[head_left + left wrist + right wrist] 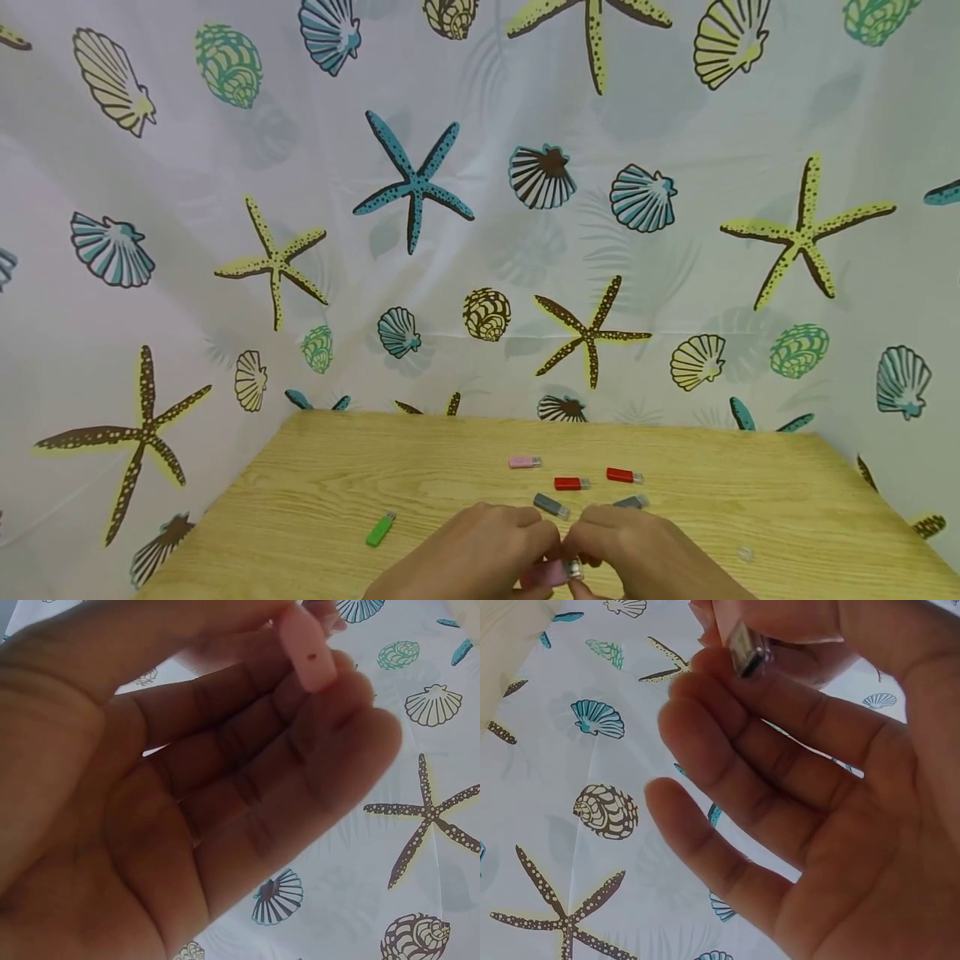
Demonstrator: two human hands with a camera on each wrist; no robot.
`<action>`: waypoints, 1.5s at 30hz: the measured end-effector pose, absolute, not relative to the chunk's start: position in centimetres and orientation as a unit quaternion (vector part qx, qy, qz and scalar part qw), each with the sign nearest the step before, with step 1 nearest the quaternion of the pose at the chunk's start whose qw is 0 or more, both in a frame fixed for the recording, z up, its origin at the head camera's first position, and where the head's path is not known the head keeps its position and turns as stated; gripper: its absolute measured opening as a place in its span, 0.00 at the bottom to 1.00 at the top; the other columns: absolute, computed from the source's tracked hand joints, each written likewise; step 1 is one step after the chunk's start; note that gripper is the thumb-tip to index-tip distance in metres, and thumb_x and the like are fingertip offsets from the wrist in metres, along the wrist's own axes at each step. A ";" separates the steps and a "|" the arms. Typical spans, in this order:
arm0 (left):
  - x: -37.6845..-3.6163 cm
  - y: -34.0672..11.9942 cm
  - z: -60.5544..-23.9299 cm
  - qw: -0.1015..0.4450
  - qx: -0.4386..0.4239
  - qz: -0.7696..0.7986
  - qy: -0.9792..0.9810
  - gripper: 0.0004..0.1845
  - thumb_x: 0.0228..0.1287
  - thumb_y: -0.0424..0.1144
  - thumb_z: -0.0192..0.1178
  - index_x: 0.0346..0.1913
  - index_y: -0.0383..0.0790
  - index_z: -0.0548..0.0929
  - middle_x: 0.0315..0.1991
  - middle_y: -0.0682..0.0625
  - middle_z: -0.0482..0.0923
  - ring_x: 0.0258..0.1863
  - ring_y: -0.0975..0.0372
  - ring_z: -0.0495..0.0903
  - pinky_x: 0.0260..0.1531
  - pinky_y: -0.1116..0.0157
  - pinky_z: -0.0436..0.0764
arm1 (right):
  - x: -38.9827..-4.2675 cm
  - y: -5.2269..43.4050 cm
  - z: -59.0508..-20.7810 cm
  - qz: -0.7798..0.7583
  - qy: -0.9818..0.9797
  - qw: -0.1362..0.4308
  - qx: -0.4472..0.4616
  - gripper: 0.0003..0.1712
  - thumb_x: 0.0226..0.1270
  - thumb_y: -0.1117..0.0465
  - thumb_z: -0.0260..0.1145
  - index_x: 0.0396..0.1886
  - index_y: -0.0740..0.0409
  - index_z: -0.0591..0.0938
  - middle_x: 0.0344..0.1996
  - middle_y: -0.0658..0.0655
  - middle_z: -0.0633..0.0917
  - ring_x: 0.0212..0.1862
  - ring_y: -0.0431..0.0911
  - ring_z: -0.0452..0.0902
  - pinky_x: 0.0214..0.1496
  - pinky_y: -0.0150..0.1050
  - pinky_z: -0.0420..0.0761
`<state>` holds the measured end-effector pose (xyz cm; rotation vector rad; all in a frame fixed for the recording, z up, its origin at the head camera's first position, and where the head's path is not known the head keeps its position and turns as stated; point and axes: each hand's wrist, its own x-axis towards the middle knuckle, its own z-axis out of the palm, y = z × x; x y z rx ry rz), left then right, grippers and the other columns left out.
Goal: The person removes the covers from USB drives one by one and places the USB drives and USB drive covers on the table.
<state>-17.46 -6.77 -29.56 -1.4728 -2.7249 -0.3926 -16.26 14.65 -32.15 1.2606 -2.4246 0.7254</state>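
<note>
Between both hands, low in the head view, is a pink USB stick (550,573) with its metal connector to the right. My left hand (474,552) pinches the pink body (306,651) between thumb and fingertips. At the other end, my right hand (636,546) pinches a small clear cap (763,666) around the metal connector (744,645). In both wrist views the other fingers are loosely bent beside the stick. Just beyond the hands lie a grey USB stick (551,505) and another grey one (632,502), partly behind the right hand.
Farther back on the wooden table (360,450) lie a pink USB stick (523,462), a red one (572,483) and another red one (622,475). A green USB stick (380,530) is at left, a small clear piece (745,552) at right. A shell-patterned curtain (465,250) encloses the table.
</note>
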 end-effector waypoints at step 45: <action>-17.7 -6.5 -29.3 0.023 -0.408 -0.114 -0.905 0.06 0.61 0.45 0.67 0.37 0.49 0.83 0.24 0.64 0.70 0.22 0.76 0.68 0.26 0.79 0.70 | -16.9 14.8 -32.5 0.267 -0.838 0.181 0.439 0.16 0.55 0.66 0.73 0.41 0.47 0.80 0.35 0.40 0.75 0.34 0.31 0.70 0.33 0.26 0.76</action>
